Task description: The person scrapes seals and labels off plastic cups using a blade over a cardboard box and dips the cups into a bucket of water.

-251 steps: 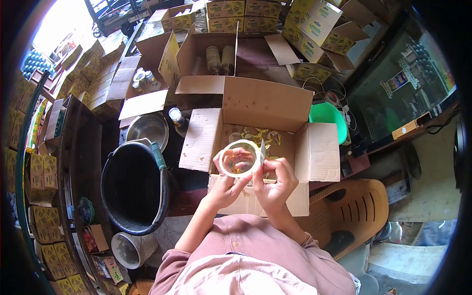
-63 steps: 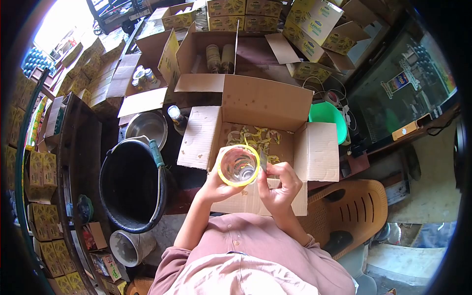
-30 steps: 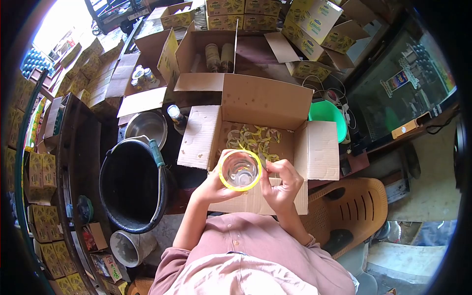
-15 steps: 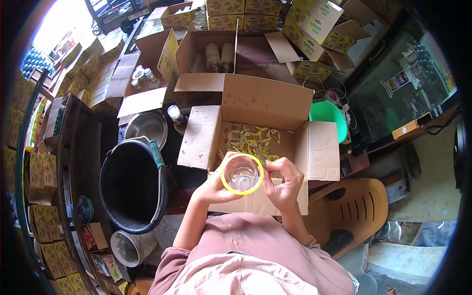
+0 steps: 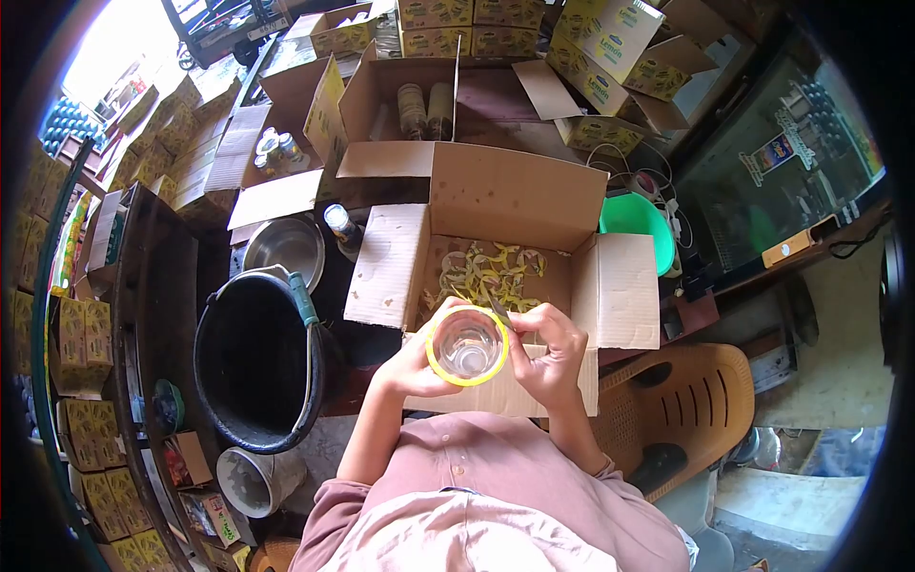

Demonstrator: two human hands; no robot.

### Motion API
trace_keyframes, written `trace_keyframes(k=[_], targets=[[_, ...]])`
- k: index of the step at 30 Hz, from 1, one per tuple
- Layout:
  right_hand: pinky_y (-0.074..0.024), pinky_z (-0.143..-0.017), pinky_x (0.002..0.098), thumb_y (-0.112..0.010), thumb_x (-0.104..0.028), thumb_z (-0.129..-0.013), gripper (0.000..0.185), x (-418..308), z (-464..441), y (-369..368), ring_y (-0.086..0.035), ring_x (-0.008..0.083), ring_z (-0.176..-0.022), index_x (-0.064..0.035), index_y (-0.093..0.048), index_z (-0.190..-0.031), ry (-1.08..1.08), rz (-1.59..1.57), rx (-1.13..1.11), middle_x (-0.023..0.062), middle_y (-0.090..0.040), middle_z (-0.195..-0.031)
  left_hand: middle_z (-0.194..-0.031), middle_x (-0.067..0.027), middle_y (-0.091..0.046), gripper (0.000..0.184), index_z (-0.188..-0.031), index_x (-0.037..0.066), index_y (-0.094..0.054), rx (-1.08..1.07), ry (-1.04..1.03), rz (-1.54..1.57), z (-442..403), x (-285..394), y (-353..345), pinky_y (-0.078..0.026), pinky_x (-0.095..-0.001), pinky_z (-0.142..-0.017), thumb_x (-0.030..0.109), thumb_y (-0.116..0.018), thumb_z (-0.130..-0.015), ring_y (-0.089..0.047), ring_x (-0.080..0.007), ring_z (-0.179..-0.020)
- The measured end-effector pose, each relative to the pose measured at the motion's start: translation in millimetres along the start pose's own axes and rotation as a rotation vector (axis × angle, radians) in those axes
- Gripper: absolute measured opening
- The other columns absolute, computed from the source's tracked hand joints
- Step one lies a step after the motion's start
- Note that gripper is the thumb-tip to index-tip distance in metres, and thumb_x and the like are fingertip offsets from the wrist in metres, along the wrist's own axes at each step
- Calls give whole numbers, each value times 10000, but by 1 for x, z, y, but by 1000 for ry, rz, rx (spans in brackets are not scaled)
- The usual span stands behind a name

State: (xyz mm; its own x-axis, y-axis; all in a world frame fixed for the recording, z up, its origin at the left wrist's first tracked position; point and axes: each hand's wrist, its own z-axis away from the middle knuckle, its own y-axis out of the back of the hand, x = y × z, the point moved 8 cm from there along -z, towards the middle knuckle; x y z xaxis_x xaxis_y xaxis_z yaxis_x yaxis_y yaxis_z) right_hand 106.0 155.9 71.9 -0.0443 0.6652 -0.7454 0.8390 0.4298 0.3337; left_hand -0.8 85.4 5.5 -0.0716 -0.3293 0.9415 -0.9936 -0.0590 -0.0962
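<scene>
My left hand is wrapped round the side of a clear plastic cup, whose open mouth with a bright yellow rim faces up toward me. My right hand pinches a small dark blade, its tip at the far right of the rim. The blade's handle is hidden in the fingers. Just beyond both hands stands an open cardboard box with its flaps spread. Thin curled yellow strips lie scattered on its bottom.
Left of the box are a large black bucket, a metal bowl and a can. A green basin stands to the right, near a brown plastic chair. Other open cartons fill the back.
The cup has tilted and shifted slightly toward me. The blade has moved a little left along the far right of the rim and now points more to the left.
</scene>
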Motion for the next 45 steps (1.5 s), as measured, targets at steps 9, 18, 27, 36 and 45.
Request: trace_keyframes(k=[9, 18, 27, 36, 45], targets=[[-441, -511, 236, -631, 90, -639, 172, -1, 0, 2, -562, 142, -554, -3, -594, -779, 0, 3, 48, 80, -557, -644, -1077, -88, -433, 665, -1154, 20, -418, 15, 13, 51, -2, -1, 0, -367, -322, -899, 93, -700, -556, -464, -196, -1024], [-461, -520, 249, -645, 62, -653, 165, 3, 6, 5, -597, 155, -569, -9, -611, -798, -18, 12, 60, 84, -589, -685, -1099, -82, -361, 669, -1155, 18, -393, 137, -61, 4, -1, -2, 5, -376, -329, -913, 90, -716, -574, -425, -195, -1079], [-459, -507, 246, -644, 62, -660, 168, -3, 5, 2, -609, 154, -567, -13, -616, -808, 15, 53, 71, 85, -591, -689, -1086, -77, -354, 699, -1117, 37, -397, 226, -169, -175, -3, 11, 6, -431, -326, -882, 131, -815, -564, -428, -189, -1063], [-444, -497, 267, -653, 62, -649, 200, -10, 9, 1, -567, 163, -559, -31, -628, -824, 91, 212, 110, 65, -569, -668, -1098, -65, -401, 655, -1132, 61, -405, 224, -78, -152, -2, 7, 9, -416, -340, -913, 49, -771, -590, -449, -188, -1082], [-457, -501, 256, -649, 58, -660, 162, -3, 3, 9, -587, 153, -555, -25, -623, -797, -6, 70, 67, 73, -587, -676, -1118, -72, -428, 659, -1120, 45, -428, 207, 35, -39, 1, 0, 10, -383, -317, -912, 43, -755, -548, -457, -176, -1055]])
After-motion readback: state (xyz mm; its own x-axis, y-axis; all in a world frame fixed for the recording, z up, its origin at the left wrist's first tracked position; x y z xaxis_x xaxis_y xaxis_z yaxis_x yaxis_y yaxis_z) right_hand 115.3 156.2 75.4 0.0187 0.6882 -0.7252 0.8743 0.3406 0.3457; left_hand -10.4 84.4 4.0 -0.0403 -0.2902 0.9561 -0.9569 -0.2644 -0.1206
